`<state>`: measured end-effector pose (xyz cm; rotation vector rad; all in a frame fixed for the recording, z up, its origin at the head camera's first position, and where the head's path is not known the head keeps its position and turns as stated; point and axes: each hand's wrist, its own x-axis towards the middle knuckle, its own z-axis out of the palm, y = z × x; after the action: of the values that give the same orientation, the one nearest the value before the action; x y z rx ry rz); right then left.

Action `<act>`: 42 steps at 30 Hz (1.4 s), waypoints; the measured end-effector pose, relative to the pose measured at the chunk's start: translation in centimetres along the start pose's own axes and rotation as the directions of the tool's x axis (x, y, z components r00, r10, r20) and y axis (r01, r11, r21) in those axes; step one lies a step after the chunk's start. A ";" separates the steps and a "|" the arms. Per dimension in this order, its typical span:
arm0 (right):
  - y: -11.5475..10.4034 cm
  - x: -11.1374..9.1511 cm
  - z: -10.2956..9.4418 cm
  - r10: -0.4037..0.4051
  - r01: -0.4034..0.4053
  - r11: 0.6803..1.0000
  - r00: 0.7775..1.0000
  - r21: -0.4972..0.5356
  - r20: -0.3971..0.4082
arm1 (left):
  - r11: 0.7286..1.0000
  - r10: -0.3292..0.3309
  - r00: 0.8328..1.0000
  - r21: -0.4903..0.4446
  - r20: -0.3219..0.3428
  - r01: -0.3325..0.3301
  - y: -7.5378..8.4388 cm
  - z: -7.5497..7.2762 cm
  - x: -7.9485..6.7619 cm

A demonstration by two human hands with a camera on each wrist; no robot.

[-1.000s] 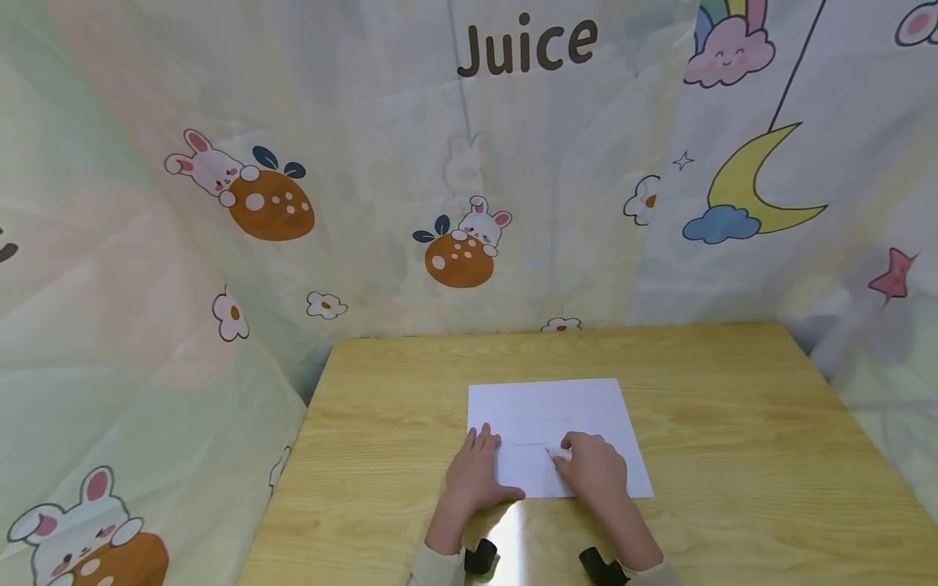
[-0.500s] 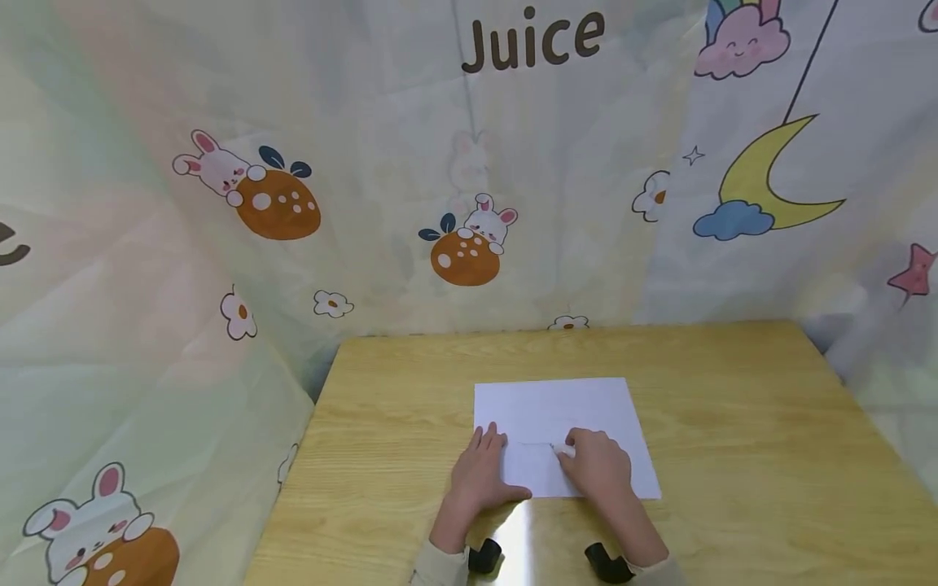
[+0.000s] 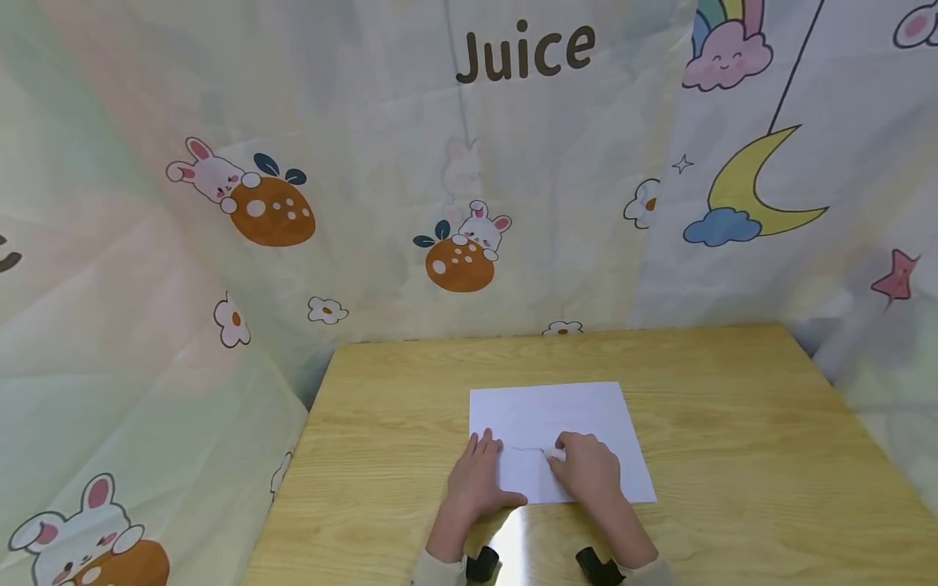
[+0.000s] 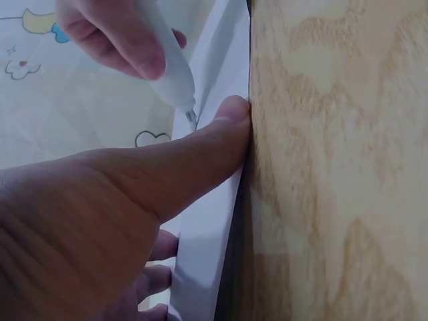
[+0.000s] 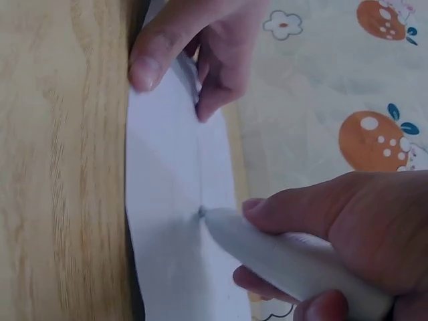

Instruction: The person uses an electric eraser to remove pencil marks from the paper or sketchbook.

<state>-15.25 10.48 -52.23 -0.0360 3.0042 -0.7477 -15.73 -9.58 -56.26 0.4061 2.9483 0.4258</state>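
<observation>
A white sheet of paper (image 3: 557, 407) lies on the wooden table, with a thin faint line across its middle. My left hand (image 3: 472, 478) rests on its left side, fingers straight; in the left wrist view the thumb (image 4: 200, 157) presses near the paper's front edge. My right hand (image 3: 592, 470) grips a thick white pen (image 5: 267, 254) with a narrow metal tip, shaped like a correction pen. The tip touches the paper at the line's right end. In the right wrist view the fingers are curled round the pen's body.
The wooden table (image 3: 733, 431) extends to both sides of the paper. A printed cloth (image 3: 366, 163) with rabbits, oranges and a moon hangs behind it and at the sides. Black wrist mounts (image 3: 481, 563) sit at both cuffs.
The right hand with the pen has shifted slightly left along the line. The left hand stays in place on the paper. The head view has swayed a little.
</observation>
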 end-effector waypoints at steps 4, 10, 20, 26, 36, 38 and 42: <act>0.1 -0.2 0.0 0.009 -0.009 1.000 1.000 -0.008 -0.017 | 1.000 0.018 1.000 -0.011 -0.016 -0.018 0.1 0.1 -0.2; -0.1 -0.1 -0.3 -0.035 0.035 0.999 0.999 -0.021 -0.008 | 0.998 0.018 1.000 0.054 0.010 -0.018 0.1 -0.3 0.0; 0.0 -0.2 0.6 -0.023 0.024 1.000 1.000 -0.021 0.013 | 0.999 0.008 0.999 0.043 0.032 -0.009 -0.2 -0.4 -0.6; 0.1 -0.3 0.5 -0.034 0.034 0.999 0.999 -0.004 -0.005 | 0.999 0.018 1.000 0.041 0.019 -0.019 -0.3 -0.2 -0.6; -0.1 -0.1 0.4 -0.033 0.033 0.999 0.999 -0.017 0.022 | 1.000 0.009 0.999 0.024 0.037 -0.010 -0.7 0.4 -0.2; -0.2 -0.1 0.7 -0.031 0.031 0.999 0.999 -0.012 0.018 | 1.000 0.006 0.999 0.017 0.036 -0.006 -0.7 0.4 -0.3; -0.5 -0.2 0.9 -0.031 0.031 1.000 1.000 -0.003 -0.001 | 1.000 0.002 1.000 0.011 0.020 -0.003 -0.8 0.5 -0.5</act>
<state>-15.03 9.67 -52.79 -0.0819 3.0127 -0.7459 -15.38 -10.36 -56.95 0.4130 2.9326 0.4029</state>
